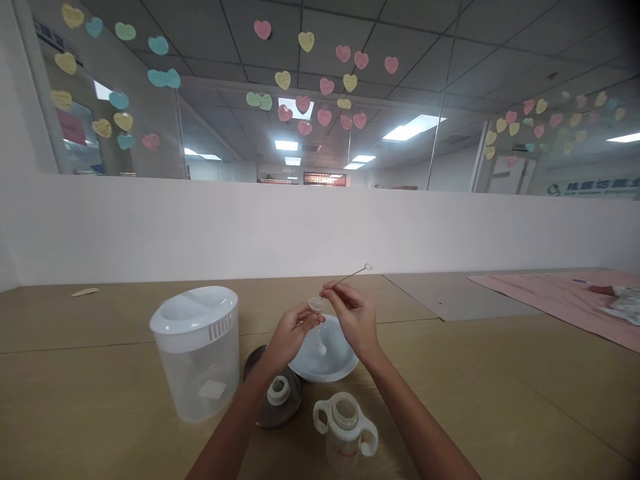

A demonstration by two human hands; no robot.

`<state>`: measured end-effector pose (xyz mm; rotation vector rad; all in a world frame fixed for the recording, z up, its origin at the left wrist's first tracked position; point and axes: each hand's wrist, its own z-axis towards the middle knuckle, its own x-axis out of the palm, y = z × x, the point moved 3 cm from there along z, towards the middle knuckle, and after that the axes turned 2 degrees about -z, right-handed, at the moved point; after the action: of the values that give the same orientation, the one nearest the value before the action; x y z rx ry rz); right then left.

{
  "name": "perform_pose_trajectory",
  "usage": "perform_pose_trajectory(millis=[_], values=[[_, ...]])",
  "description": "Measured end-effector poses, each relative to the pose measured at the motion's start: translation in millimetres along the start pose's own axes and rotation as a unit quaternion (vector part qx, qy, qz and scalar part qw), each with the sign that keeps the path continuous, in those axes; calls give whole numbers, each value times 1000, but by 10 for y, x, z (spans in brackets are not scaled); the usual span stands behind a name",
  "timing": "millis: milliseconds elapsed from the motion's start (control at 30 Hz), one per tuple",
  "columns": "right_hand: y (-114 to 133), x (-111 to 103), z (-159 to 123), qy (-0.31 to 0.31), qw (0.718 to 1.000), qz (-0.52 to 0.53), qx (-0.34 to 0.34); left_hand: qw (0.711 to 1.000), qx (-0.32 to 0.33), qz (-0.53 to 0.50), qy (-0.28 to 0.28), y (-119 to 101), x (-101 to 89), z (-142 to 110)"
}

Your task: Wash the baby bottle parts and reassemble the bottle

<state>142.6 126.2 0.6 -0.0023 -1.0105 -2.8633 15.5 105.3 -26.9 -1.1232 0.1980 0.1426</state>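
The left hand [293,333] pinches a small, clear, round piece [315,304] between its fingertips, above the bowl [325,370]. The right hand [354,319], just beside it, is closed on a thin wire [349,275] with a ring at its upper end; the wire slants down to the piece. Below, a small white object [321,348] shows against the bowl; whether it hangs or lies there, I cannot tell. Left of the bowl is a dark round tray [270,419] bearing a white collar [278,391]; nearer the person stands a two-handled bottle [345,433], its mouth open. Farther left stands a clear bin [197,373] with a white lid [195,311]. At the far right, another person's hand [601,290] and a pen [581,281] are on a pink cloth [545,290].
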Motion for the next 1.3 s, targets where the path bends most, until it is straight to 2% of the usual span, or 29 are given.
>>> perform_pose_trajectory(millis=[100,233,400,533,667,733,833,900,1067,1300], values=[[25,-3,2,26,998,-51,-24,1000,7,30,3,33,-3,4],[-5,2,12,59,998,-21,9,999,6,33,-26,71,-15,16],[14,-20,-7,5,997,-64,-49,999,11,13,-42,59,1,13],[59,5,-63,-1,988,-124,-91,999,0,-28,-40,29,10,-6],[127,13,-96,-13,978,-182,-103,998,-2,-38,-47,-27,4,-24],[157,-9,-81,-3,970,-226,-89,1000,2,-9,-27,-52,3,-29],[209,-69,-42,47,955,-289,-55,997,13,74,22,-61,8,-36],[271,-138,-28,53,953,-297,-37,991,20,128,42,-45,18,-41],[392,-305,-48,-57,971,-230,2,980,39,182,77,9,109,-48],[248,-309,26,-121,970,-210,20,967,3,251,33,-46,152,-55]])
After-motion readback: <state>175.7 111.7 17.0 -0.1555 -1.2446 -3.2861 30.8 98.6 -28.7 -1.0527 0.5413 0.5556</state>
